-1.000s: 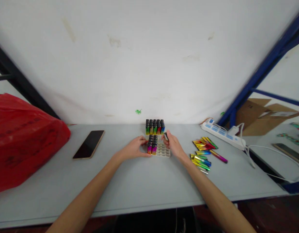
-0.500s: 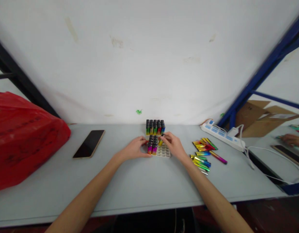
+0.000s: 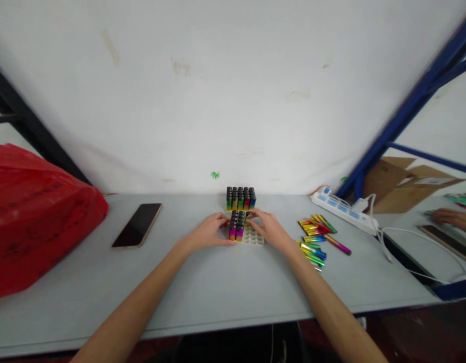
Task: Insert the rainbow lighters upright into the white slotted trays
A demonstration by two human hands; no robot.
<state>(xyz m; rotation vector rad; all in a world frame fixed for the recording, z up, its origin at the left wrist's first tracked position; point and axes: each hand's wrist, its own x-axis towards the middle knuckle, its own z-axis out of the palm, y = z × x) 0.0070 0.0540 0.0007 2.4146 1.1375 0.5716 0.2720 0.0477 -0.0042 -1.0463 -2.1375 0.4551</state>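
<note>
Several lighters (image 3: 236,233) with black tops and purple-yellow bodies stand in two columns in a white tray (image 3: 256,241) with rows of holes. My left hand (image 3: 208,233) grips the tray's left side, thumb at the near corner and fingers behind, beside the lighters. My right hand (image 3: 268,226) is closed in a pinch over the tray's far part, on a yellowish lighter (image 3: 248,216) just right of the standing columns. The fingers partly hide that lighter. Behind the tray stands a block of upright lighters (image 3: 241,199) in mixed colours.
To the right lies a pile of shiny coloured lighter bodies (image 3: 316,237); behind it is a white power strip (image 3: 340,209) with cables. A phone (image 3: 137,225) and a red bag (image 3: 40,222) are at left. A cardboard box (image 3: 406,184) and another person's hand (image 3: 454,219) are at far right.
My right hand has lowered the yellowish lighter into the tray's far part, beside the standing columns. My left hand keeps its place. The whole view has shifted slightly.
</note>
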